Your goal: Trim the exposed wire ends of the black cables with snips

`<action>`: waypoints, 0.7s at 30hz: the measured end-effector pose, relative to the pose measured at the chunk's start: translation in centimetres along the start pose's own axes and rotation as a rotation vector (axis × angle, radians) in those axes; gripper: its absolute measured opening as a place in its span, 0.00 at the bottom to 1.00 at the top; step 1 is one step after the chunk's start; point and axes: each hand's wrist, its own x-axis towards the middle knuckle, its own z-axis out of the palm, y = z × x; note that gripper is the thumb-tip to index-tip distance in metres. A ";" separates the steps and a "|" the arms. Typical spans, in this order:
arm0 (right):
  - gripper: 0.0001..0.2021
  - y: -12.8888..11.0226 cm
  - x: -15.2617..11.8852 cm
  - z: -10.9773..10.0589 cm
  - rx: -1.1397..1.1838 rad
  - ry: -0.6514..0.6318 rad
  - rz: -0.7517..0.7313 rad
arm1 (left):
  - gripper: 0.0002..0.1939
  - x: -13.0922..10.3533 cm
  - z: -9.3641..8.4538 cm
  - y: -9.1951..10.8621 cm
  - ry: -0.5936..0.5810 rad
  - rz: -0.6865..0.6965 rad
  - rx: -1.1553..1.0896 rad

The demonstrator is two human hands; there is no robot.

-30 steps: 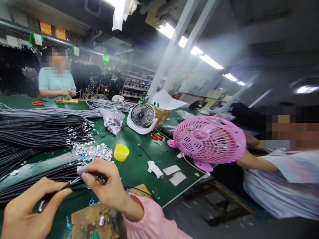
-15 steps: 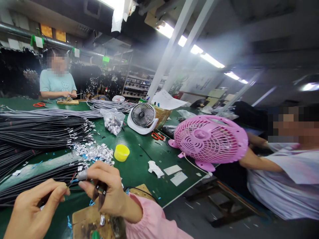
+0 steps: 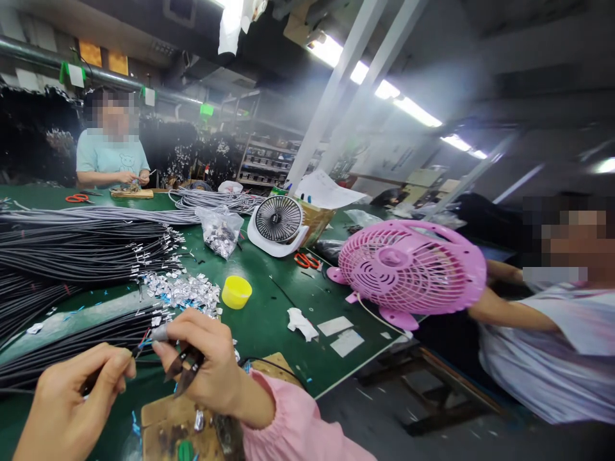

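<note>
Since earlier frames, dark metal hand tool (image 3: 186, 366) swung down, blades now pointed lower L; red + blue wires (image 3: 144, 338) now fanned upward. Thin black cable (image 3: 136, 352) w/ wires pinched btwn L hand (image 3: 72, 400) thumb + index, above green table (image 3: 273, 326). Tool held in curled fingers of R hand (image 3: 211, 368), grey-capped fingertip (image 3: 160, 332) at wires; grip on them can't be told. Silver foil pieces (image 3: 187, 291) piled nr yellow round tub (image 3: 236, 292); stained wooden block (image 3: 166, 416) seen below hands.

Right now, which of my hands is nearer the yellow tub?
Right. Your right hand is just short of the yellow tub, slightly to its left; your left hand is farther off, well to the left and nearer you.
</note>
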 end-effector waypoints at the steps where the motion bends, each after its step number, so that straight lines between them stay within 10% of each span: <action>1: 0.06 0.1 -0.1 0.0 -0.005 -0.003 0.003 | 0.30 0.0 0.0 -0.2 -0.012 0.021 -0.029; 8: 0.10 -0.3 0.3 0.0 0.090 0.066 -0.022 | 0.23 0.3 -0.1 -0.3 0.029 0.133 -0.028; 15: 0.13 -0.3 1.0 -0.4 0.398 -0.154 0.596 | 0.22 0.5 0.2 -0.1 0.058 0.146 -0.021; 21: 0.18 -0.5 1.8 -0.2 0.650 -0.213 0.570 | 0.22 0.8 -0.2 0.9 0.080 0.178 -0.024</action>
